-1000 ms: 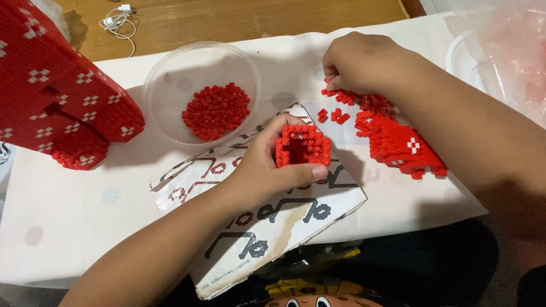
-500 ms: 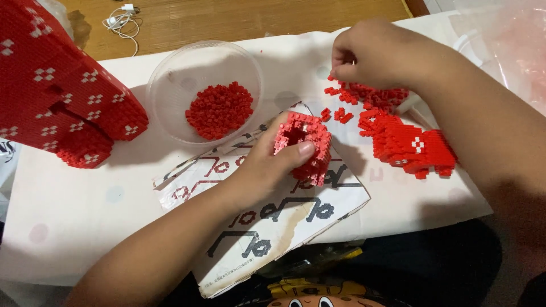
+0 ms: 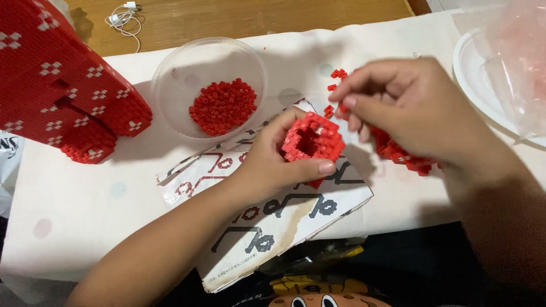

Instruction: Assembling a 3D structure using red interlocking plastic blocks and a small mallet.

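**Head view: our right hand comes over with a new brick**

Head view shows our left hand wrapped around a small hollow red block piece, with the thumb under it and the fingers behind. The piece sits just above the folded instruction sheet, tipped so its open hole faces us.

A moment ago our right hand was far off at the loose red bricks on the white cloth. Now it has come close, right beside the hollow piece. Its fingertips are pinched tight on one tiny red brick, almost touching the top edge of the piece.

We think this means picking is done and the brick is ready to be pressed on.

The clear bowl of red bricks sits to the left. The big red model stands at the far left. A flat red section lies partly hidden under our right hand.
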